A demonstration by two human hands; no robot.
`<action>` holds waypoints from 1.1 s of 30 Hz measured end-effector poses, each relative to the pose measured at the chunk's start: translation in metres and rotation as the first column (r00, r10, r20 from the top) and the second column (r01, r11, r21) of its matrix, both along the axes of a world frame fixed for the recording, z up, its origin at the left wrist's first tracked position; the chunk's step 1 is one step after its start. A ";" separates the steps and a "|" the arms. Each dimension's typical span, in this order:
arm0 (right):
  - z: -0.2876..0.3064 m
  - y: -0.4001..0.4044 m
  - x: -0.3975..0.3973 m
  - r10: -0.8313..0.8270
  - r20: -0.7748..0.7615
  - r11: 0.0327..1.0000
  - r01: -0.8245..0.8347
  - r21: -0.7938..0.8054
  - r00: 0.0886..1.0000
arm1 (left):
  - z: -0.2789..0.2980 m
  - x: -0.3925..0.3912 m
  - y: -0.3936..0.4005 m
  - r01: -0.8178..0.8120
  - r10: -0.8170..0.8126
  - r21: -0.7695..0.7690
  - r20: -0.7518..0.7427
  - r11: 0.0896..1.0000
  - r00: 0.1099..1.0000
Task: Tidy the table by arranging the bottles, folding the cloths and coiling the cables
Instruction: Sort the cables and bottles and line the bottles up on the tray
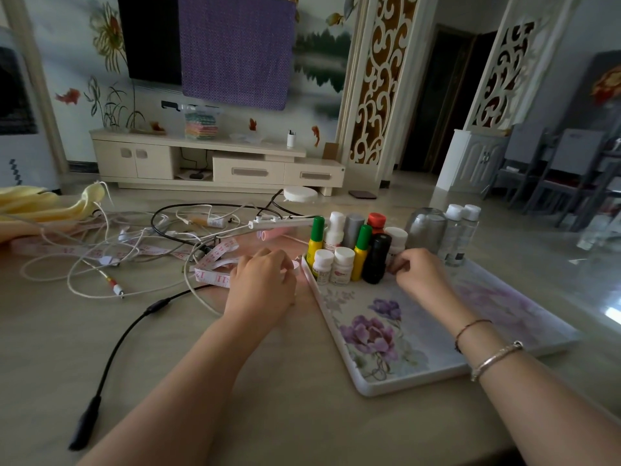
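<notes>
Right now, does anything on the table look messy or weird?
Yes. The cables lie in a tangled heap on the left of the table, with a pink measuring tape snaking through them. A yellow cloth sits crumpled at the far left. The bottles stand upright together on the flowered tray.

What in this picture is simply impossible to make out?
Head view only:
- Bottle labels: too small to read.
- Left hand's fingertips: curled under, grip on the measuring tape unclear.
- White bottle: partly hidden behind the black bottle and right hand.
- Yellow cloth: cut off at the left edge.
</notes>
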State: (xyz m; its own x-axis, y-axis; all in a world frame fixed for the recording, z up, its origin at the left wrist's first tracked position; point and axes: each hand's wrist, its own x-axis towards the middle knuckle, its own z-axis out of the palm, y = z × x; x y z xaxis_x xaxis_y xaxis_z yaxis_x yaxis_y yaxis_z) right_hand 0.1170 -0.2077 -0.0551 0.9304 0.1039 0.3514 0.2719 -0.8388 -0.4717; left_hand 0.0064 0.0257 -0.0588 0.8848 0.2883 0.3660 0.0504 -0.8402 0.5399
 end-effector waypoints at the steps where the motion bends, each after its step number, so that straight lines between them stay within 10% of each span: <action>1: 0.003 0.000 -0.004 -0.007 0.026 1.000 0.007 0.008 1.000 | 0.001 0.000 0.001 0.000 0.000 -0.011 0.000 1.000 1.000; 18: 0.060 0.193 -0.051 0.529 0.083 0.846 -0.532 0.022 0.844 | 0.019 -0.014 0.104 -0.350 0.360 -0.360 -0.044 0.864 0.932; 33: 0.018 0.345 0.055 0.394 -0.056 0.781 -0.366 -0.506 0.917 | 0.003 0.003 0.156 -0.418 0.448 -0.553 -0.089 0.721 0.890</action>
